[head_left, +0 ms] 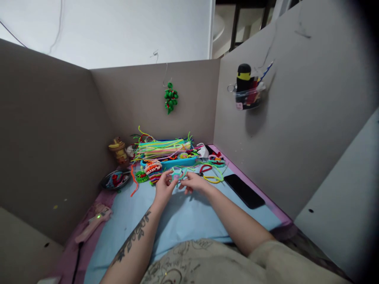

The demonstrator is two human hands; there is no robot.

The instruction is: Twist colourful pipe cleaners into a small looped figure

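Both our hands meet over the pale blue sheet on the desk (pixel 183 221), left hand (pixel 164 190) and right hand (pixel 194 183) pinching a thin teal fuzzy pipe cleaner loop (pixel 179 174) between closed fingertips. We judge it very light, soft-coated and easily bent, best held near its twisted joints. Our fingers hide the loop's middle, so its exact shape is unclear. Behind it, the blue tray of bright pipe cleaners (pixel 167 154) blurs into a tangle; a black phone (pixel 244 191) lies to the right.
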